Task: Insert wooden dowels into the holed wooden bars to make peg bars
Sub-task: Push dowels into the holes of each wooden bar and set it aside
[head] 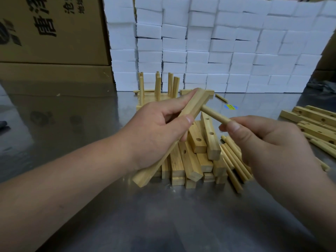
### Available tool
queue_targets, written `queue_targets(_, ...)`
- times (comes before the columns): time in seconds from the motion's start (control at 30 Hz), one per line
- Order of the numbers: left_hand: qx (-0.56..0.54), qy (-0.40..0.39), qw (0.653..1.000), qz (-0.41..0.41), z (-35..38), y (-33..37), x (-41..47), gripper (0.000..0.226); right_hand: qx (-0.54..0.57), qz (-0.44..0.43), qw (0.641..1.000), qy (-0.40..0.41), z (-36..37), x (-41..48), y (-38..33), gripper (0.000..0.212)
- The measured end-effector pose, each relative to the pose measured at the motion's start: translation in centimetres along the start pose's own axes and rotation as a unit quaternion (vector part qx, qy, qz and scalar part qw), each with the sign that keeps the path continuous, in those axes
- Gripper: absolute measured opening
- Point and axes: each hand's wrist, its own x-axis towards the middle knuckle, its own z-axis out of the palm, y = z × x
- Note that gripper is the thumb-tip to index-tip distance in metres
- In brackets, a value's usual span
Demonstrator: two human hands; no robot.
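Head view: left hand grips bar; right hand pinches dowel.

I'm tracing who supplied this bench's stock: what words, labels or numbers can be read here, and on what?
"唐": large black print on the cardboard box; its neighbour is cut by the frame edge.
Smaller characters on the same box: cut off, unreadable.
Blue and yellow sticker on the metal table: too small to read.
White foam blocks, held wooden bar, held dowel: no text.
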Motion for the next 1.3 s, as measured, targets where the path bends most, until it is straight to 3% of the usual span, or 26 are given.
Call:
queue_targets(0.1,-0.004,-0.023,1.0,-0.015,-0.2,0.2,0.4,0.044,0.009,-0.001,1.0,0.028,0.0,0.2,0.1,0.018)
queue_targets(0.2,0.003,-0.026,0.999,-0.027,-0.5,0.2,0.6,0.047,0.015,-0.007,0.998,0.068,-0.4,0.4,0.5,0.017)
queue_targets(0.4,0.049,-0.001,0.998,-0.036,0.0,-0.1,0.4,0.014,0.043,0.008,0.99,0.131,-0.9,0.9,0.7,0.019)
queue_targets(0.57,0.004,0.093,0.992,-0.079,0.0,-0.6,0.9,0.033,0.175,0.045,0.974,0.133,-1.5,1.8,0.9,0.017)
queue_targets(0.63,-0.047,0.146,0.982,-0.111,-0.2,-0.8,1.2,0.032,0.09,0.039,0.986,0.135,-2.2,2.2,1.2,0.016)
queue_targets(0.7,-0.089,0.181,0.97,-0.135,-0.4,-1.0,1.5,0.03,-0.094,0.043,0.991,0.086,-2.6,2.5,2.1,0.017)
queue_targets(0.77,-0.112,0.2,0.961,-0.155,-0.4,-1.1,1.5,0.029,-0.249,0.055,0.967,-0.011,-2.2,2.6,3.2,0.017)
queue_targets(0.83,-0.124,0.205,0.956,-0.169,-0.4,-1.2,1.6,0.029,-0.329,0.053,0.938,-0.091,-1.5,2.7,3.9,0.016)
queue_targets(0.97,-0.154,0.197,0.95,-0.186,-0.4,-1.4,1.7,0.028,-0.354,-0.002,0.919,-0.174,-1.1,2.8,4.8,0.034)
queue_targets(1.07,-0.211,0.199,0.935,-0.206,-0.3,-1.5,1.9,0.028,-0.36,-0.035,0.91,-0.201,-0.9,2.9,5.3,0.03)
queue_targets(1.3,-0.239,0.185,0.928,-0.216,-0.2,-1.5,1.8,0.028,-0.392,-0.041,0.903,-0.169,-0.5,3.1,5.5,0.021)
